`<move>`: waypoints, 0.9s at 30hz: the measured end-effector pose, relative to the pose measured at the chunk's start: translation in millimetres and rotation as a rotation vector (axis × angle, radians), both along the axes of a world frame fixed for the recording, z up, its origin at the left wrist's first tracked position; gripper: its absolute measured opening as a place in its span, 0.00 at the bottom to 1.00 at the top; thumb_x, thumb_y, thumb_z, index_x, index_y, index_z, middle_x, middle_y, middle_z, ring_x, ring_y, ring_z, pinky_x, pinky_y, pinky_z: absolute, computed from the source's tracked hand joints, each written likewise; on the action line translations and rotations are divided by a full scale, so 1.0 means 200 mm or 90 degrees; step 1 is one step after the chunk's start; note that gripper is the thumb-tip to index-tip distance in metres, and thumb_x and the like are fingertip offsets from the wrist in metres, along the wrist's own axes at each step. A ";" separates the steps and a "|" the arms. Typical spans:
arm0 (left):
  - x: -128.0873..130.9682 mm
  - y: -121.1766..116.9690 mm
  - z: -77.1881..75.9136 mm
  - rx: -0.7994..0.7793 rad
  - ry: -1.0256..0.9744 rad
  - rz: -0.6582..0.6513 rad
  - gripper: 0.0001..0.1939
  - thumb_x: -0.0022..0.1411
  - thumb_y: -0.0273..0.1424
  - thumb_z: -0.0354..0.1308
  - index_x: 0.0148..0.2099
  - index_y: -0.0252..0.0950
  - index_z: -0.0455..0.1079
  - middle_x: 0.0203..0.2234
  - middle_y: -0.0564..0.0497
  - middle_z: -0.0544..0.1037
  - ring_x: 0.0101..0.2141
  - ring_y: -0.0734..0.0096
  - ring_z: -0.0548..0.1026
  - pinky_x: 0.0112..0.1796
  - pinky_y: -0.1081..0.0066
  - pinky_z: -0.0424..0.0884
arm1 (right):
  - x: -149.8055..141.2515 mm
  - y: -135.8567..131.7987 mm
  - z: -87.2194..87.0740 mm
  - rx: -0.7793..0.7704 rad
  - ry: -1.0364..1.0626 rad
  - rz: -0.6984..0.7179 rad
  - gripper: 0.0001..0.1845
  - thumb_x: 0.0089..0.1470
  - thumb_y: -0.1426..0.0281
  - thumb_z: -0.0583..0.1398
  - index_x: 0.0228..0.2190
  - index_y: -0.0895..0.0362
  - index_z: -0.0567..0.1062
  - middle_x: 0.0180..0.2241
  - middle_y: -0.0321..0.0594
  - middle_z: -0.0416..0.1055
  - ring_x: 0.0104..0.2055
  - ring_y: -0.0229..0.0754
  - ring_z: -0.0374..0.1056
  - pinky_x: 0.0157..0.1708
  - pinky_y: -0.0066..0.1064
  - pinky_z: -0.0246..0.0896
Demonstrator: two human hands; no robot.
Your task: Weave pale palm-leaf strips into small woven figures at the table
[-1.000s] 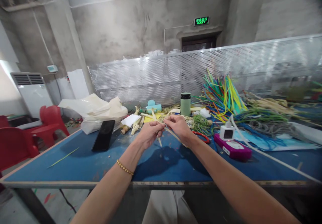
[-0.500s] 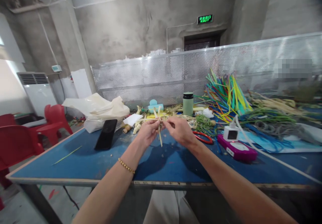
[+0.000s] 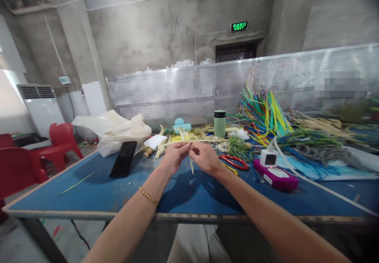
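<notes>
Above the blue table, my left hand [image 3: 174, 155] and my right hand [image 3: 204, 156] meet with their fingertips close together. Both are closed in a pinch on pale plant-fibre strips [image 3: 192, 166]. One strip end hangs down between the hands, and another piece sticks up behind the fingers. The spot where the strips cross is hidden by my fingers. Just right of my right hand lie red-handled scissors [image 3: 237, 163], with a yellow-handled tool [image 3: 231, 170] partly behind my wrist.
A black phone [image 3: 123, 159] and a pale plastic bag [image 3: 114, 131] lie to the left. Behind my hands stands a green bottle [image 3: 219, 124]. On the right are a purple box [image 3: 275, 176] with a white charger [image 3: 269, 158], a white cable, and a bundle of coloured strips [image 3: 269, 113].
The strips showed crossed between the hands half a second ago; now the fingers cover the crossing. My right hand has rolled inward, its fingers curled closer to the left hand. The view shifted slightly.
</notes>
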State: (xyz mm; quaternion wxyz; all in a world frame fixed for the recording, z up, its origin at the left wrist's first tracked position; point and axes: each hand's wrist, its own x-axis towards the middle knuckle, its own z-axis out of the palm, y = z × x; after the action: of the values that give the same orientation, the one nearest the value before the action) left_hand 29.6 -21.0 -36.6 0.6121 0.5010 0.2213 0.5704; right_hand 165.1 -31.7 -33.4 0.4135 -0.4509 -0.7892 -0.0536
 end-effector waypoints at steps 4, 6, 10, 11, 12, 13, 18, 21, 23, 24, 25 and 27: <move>-0.01 0.00 0.00 -0.020 0.008 0.026 0.16 0.37 0.31 0.72 0.30 0.28 0.76 0.26 0.45 0.79 0.27 0.73 0.74 0.35 0.72 0.68 | 0.00 -0.01 0.00 -0.006 0.008 0.017 0.10 0.52 0.71 0.53 0.20 0.57 0.66 0.21 0.35 0.66 0.24 0.35 0.57 0.27 0.27 0.47; -0.01 0.00 0.00 -0.015 0.011 0.038 0.16 0.38 0.32 0.72 0.30 0.28 0.76 0.25 0.46 0.79 0.26 0.73 0.73 0.33 0.72 0.68 | 0.00 -0.01 0.00 -0.013 0.013 0.023 0.10 0.52 0.71 0.54 0.20 0.56 0.66 0.20 0.34 0.64 0.24 0.35 0.56 0.27 0.27 0.46; 0.00 -0.01 0.00 0.001 0.021 0.064 0.16 0.38 0.33 0.71 0.29 0.27 0.76 0.23 0.47 0.78 0.24 0.74 0.72 0.30 0.73 0.66 | 0.00 -0.01 0.00 -0.016 0.003 0.040 0.11 0.51 0.71 0.54 0.19 0.57 0.64 0.19 0.34 0.62 0.23 0.35 0.54 0.27 0.27 0.45; 0.00 -0.01 0.00 0.006 0.026 0.072 0.16 0.39 0.34 0.71 0.29 0.27 0.76 0.22 0.47 0.77 0.23 0.74 0.71 0.29 0.73 0.66 | -0.01 -0.01 0.00 -0.015 0.001 0.046 0.12 0.52 0.71 0.54 0.18 0.57 0.63 0.19 0.34 0.62 0.23 0.35 0.54 0.26 0.27 0.45; 0.00 -0.01 -0.01 0.013 0.031 0.081 0.15 0.39 0.34 0.70 0.28 0.27 0.76 0.22 0.47 0.77 0.23 0.75 0.71 0.29 0.73 0.65 | -0.01 -0.01 0.00 -0.014 0.000 0.052 0.12 0.52 0.71 0.54 0.18 0.57 0.63 0.19 0.33 0.62 0.23 0.35 0.53 0.26 0.27 0.44; 0.00 -0.01 -0.01 0.020 0.037 0.091 0.15 0.39 0.34 0.70 0.28 0.27 0.76 0.21 0.47 0.77 0.22 0.75 0.70 0.28 0.73 0.65 | -0.01 -0.01 0.00 -0.015 0.000 0.057 0.12 0.52 0.72 0.54 0.18 0.57 0.63 0.19 0.33 0.61 0.23 0.35 0.53 0.26 0.27 0.44; 0.01 0.00 -0.02 0.036 0.050 0.128 0.13 0.40 0.33 0.68 0.26 0.27 0.75 0.20 0.47 0.76 0.22 0.74 0.70 0.28 0.73 0.64 | -0.02 -0.02 0.00 -0.014 -0.005 0.056 0.13 0.52 0.72 0.53 0.17 0.56 0.62 0.18 0.33 0.61 0.22 0.35 0.51 0.25 0.28 0.42; 0.01 0.01 -0.02 0.027 0.043 0.141 0.13 0.40 0.32 0.68 0.26 0.27 0.75 0.19 0.47 0.76 0.21 0.75 0.69 0.27 0.73 0.64 | -0.03 -0.02 0.00 -0.003 -0.018 0.056 0.13 0.52 0.72 0.53 0.18 0.56 0.62 0.18 0.33 0.62 0.22 0.35 0.52 0.25 0.28 0.42; 0.01 0.00 -0.02 0.019 0.027 0.147 0.12 0.39 0.32 0.68 0.26 0.27 0.75 0.19 0.48 0.76 0.21 0.75 0.69 0.27 0.73 0.64 | -0.03 -0.02 -0.01 -0.002 -0.025 0.057 0.13 0.52 0.72 0.53 0.18 0.56 0.62 0.19 0.34 0.62 0.22 0.35 0.53 0.25 0.28 0.43; 0.01 0.00 -0.02 0.014 0.019 0.151 0.12 0.38 0.31 0.69 0.25 0.27 0.75 0.19 0.48 0.76 0.21 0.75 0.69 0.27 0.73 0.64 | -0.03 -0.01 -0.01 -0.001 -0.027 0.058 0.12 0.52 0.73 0.53 0.18 0.56 0.62 0.19 0.34 0.63 0.22 0.35 0.53 0.25 0.28 0.43; 0.01 0.00 -0.01 0.010 0.010 0.154 0.12 0.38 0.31 0.69 0.25 0.28 0.74 0.18 0.48 0.75 0.21 0.76 0.69 0.27 0.73 0.64 | -0.03 -0.01 -0.01 0.000 -0.028 0.060 0.12 0.52 0.73 0.53 0.18 0.56 0.63 0.19 0.34 0.64 0.22 0.35 0.53 0.26 0.28 0.43; 0.02 -0.01 -0.01 0.001 -0.003 0.155 0.12 0.37 0.31 0.70 0.24 0.28 0.74 0.18 0.49 0.75 0.20 0.76 0.68 0.27 0.73 0.64 | -0.04 -0.01 -0.02 0.008 -0.030 0.063 0.12 0.52 0.73 0.53 0.18 0.56 0.64 0.20 0.35 0.65 0.22 0.35 0.54 0.26 0.28 0.44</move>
State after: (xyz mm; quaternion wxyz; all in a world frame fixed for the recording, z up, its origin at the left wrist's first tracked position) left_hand 32.6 -22.0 -38.8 0.5384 0.4694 0.2787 0.6419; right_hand 157.6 -34.2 -37.1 0.3994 -0.4076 -0.8197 -0.0488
